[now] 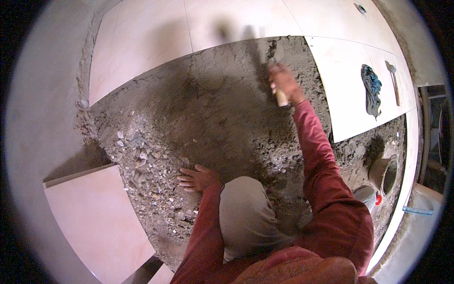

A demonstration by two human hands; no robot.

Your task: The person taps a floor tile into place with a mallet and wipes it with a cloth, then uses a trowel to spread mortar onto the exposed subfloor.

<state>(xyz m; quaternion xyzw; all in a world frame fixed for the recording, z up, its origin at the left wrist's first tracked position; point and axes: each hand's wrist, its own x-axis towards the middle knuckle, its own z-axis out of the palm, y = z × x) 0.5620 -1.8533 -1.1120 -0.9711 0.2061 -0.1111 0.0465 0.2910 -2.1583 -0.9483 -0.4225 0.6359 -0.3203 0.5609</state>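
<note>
My right hand (pixel 286 80) is closed on the pale wooden handle of a trowel (pixel 282 97). The blurred, mortar-smeared blade reaches up to the edge of the pale floor tiles (pixel 142 33), over rough grey mortar (pixel 227 113). My left hand (pixel 196 178) rests with fingers spread on the gravelly rubble beside my bent knee. To the right of the trowel, a laid tile (pixel 345 109) holds a crumpled dark blue-grey cloth (pixel 371 90) and a long-handled tool (pixel 393 83), possibly a mallet.
A loose tile (pixel 94 217) lies at lower left beside the plastered wall (pixel 42 123). A bucket (pixel 385 173) stands on the rubble at right, near a red object (pixel 378 199). Beyond it are a pale ledge and a blue clear object (pixel 417 210). A dark opening (pixel 432 137) interrupts the right wall.
</note>
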